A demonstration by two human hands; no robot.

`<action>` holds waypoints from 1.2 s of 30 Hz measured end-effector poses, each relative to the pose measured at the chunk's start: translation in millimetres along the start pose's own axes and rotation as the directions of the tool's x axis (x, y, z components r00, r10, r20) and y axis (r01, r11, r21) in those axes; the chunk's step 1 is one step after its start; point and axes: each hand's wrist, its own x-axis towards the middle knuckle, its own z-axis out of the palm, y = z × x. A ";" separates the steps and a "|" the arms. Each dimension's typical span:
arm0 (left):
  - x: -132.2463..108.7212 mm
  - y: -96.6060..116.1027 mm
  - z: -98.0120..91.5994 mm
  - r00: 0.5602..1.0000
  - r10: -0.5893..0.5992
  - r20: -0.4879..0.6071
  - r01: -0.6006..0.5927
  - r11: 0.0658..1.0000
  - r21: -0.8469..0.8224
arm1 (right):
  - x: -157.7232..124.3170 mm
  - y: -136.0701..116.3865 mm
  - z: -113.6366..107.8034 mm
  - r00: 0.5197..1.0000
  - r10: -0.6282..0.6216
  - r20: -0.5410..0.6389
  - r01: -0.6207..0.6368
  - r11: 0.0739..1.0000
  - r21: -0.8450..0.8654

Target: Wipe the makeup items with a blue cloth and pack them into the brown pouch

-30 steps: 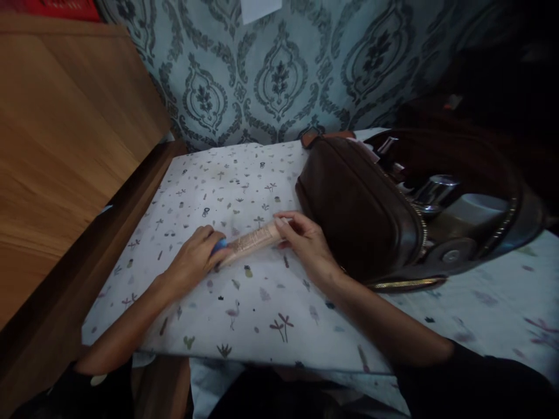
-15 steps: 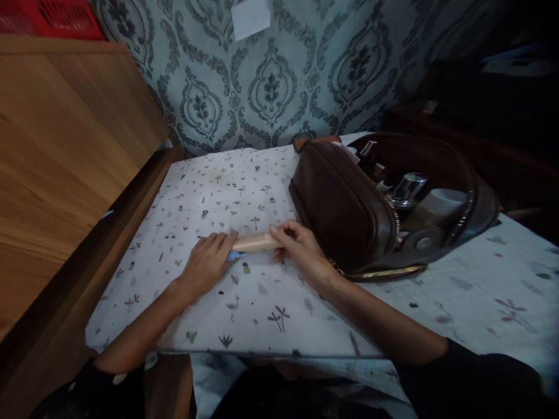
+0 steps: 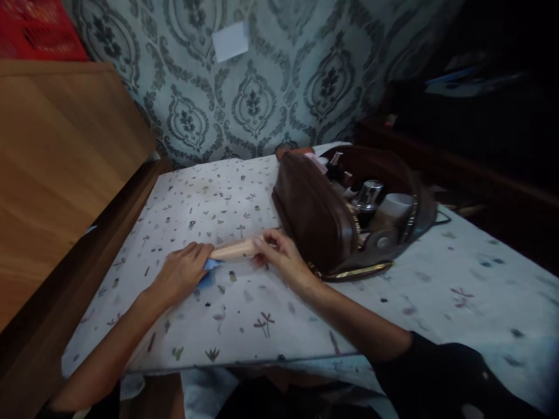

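Note:
A slim beige cosmetic tube (image 3: 236,249) lies crosswise between my two hands, low over the patterned cloth. My left hand (image 3: 182,269) wraps its left end, with a piece of blue cloth or tissue (image 3: 210,272) showing under the fingers. At the tube's right end, the thumb and fingers of my right hand (image 3: 279,254) close on it in a pinch. Any print on the tube is too blurred to read. Just beyond my right hand stands an unzipped dark brown leather bag (image 3: 312,212), with several bottles and jars inside, among them a silver cap (image 3: 370,193) and a white-lidded jar (image 3: 396,205).
The table (image 3: 196,198) wears a white printed cloth. A wooden cabinet (image 3: 70,157) borders it on the left, with a red basket (image 3: 41,32) on top. Patterned wallpaper (image 3: 253,105) is behind. Dark furniture (image 3: 458,157) stands at the right.
The camera view has shifted, so the scene sits further left. More of the blue piece shows below my left hand. Both hands still hold the tube.

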 end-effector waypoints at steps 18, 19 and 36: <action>23.2 18.6 -15.8 0.874 0.173 -0.454 -0.213 0.976 -0.039 | -94.0 -49.4 -42.6 0.901 -0.433 -0.029 0.403 0.860 -0.313; 24.6 17.9 -20.6 0.869 0.149 -0.473 -0.234 0.964 -0.127 | -99.9 -49.9 -45.8 0.902 -0.431 -0.032 0.400 0.860 -0.317; 83.7 57.6 -85.7 0.834 -0.359 -0.419 -0.098 0.651 -0.753 | -144.2 -78.9 -78.5 0.997 -0.065 0.039 0.074 0.931 -0.357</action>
